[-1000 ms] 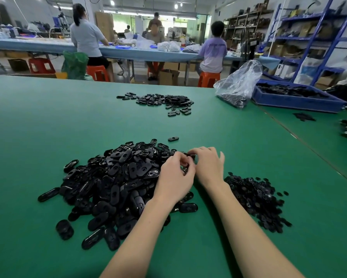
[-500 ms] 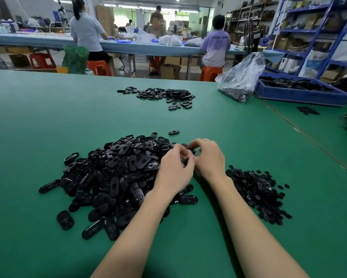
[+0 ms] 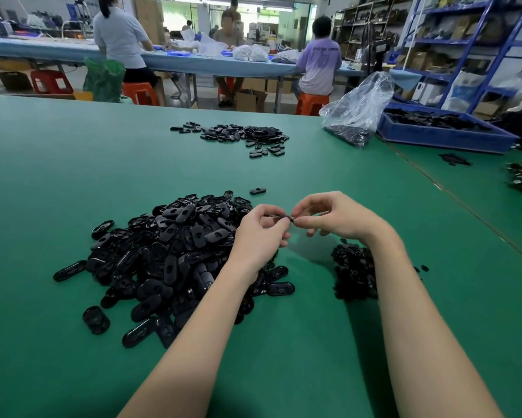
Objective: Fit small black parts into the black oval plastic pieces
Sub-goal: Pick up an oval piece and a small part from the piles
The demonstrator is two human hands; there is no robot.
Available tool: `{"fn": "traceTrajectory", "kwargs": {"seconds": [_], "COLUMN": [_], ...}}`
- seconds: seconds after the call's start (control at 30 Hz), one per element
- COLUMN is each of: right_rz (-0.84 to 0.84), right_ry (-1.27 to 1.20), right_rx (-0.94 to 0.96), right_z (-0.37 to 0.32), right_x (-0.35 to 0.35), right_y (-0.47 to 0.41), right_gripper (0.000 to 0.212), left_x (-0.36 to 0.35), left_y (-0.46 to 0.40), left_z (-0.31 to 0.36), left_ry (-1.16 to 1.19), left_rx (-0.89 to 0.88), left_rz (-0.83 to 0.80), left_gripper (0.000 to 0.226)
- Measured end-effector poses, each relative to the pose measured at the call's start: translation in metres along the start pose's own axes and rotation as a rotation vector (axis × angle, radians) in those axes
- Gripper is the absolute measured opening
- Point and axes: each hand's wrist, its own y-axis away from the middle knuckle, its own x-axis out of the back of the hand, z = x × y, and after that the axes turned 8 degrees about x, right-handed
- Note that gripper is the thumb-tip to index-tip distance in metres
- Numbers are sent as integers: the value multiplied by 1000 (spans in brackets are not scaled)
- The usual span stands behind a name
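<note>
- Head view: my left hand (image 3: pixel 261 233) and my right hand (image 3: pixel 333 217) meet above the green table (image 3: pixel 72 176), fingertips nearly touching.
- Between them I hold one black oval piece (image 3: pixel 285 219), seen edge-on. My left thumb and forefinger pinch its near end, and my right thumb and forefinger pinch its other end.
- My other left fingers are curled under the palm. My other right fingers are bent loosely and spread apart below the pinch.
- I cannot tell whether a small part already sits in the piece; my fingers cover most of it.
- Under and to the left of my left fingers lies the big heap of black oval pieces (image 3: pixel 169 254), which my left wrist crosses.
- Below my right fingers, partly behind my right forearm, lies the pile of small black parts (image 3: pixel 351 268).
- Just beyond my fingertips a single oval piece (image 3: pixel 257 191) lies flat on the table.
- Far beyond my fingers is a second, flatter heap of oval pieces (image 3: pixel 241 135).
- Beyond my right fingers stand a clear plastic bag (image 3: pixel 357 111) and, beside it, a blue tray (image 3: pixel 440 132).
</note>
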Motion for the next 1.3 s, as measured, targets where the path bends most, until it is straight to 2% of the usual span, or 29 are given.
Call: {"fn": "traceTrajectory", "kwargs": {"seconds": [0.17,0.4,0.6,0.9,1.1,1.3], "right_rz": [-58,-96,-99,-78,-79,-53], "right_ry": [411,437,390,506,518,535], "right_rx": [-268,-425,-449,-475,-503,-498], "right_z": [10,17,21,20,19,18], "right_x": [23,27,20,15,17,17], "right_y": [8,16,17,15,15,15], "right_gripper": [3,11,14,6,14,5], "left_x": [-1,-1,0,3,5,4], "left_y": [0,2,3,2,0,2], "left_z": [-3,-6,-6,-10,-13,-12], "left_ry": [-33,-84,-106,-63,-68,-87], "left_rx": [-18,-42,-56,-70,-79,-84], "left_rz": [16,3,-4,-11,0,8], "left_gripper": [18,22,25,22,22,23]}}
